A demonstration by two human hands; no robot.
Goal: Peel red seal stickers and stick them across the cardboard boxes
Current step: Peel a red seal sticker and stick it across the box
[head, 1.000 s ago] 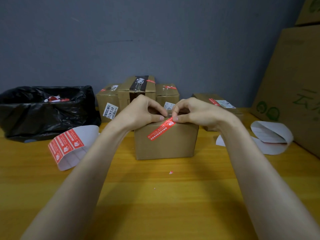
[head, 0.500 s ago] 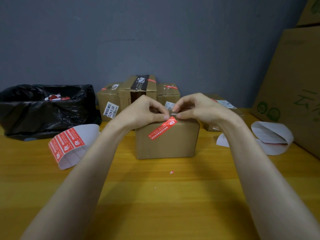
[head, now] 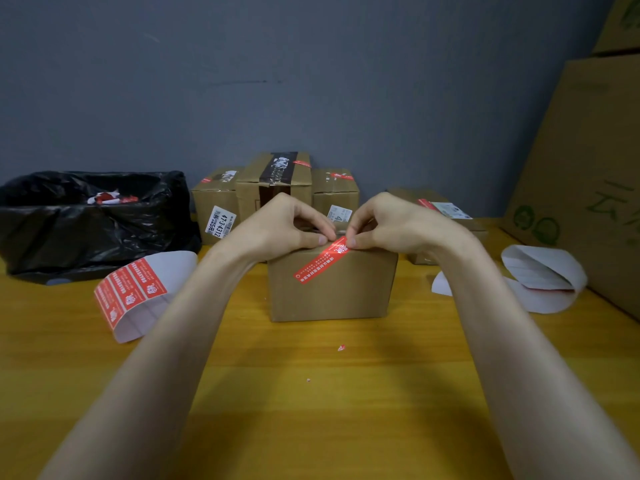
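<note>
At the middle of the wooden table [head: 311, 393] stands a small cardboard box [head: 332, 289], its plain brown front turned toward the person. A red sticker [head: 320, 260], a long narrow strip with white print, runs slantwise up that front to the top edge, which is probably why both hands meet there: the strip has to fold over the corner to bridge the flaps. The left hand [head: 280, 225] and right hand [head: 391, 223] are both curled, with the thumb and forefinger of each pinching the strip's upper end at the edge. How much lies on the lid is hidden.

At nine o'clock lies a curling sticker sheet [head: 138, 292], glossy, with a few red strips left on it. At ten o'clock a crinkled black bag [head: 86, 216] holds scraps. At twelve o'clock sit more boxes [head: 273, 181], already sealed, and at three o'clock a loop of bare white backing paper [head: 543, 278].
</note>
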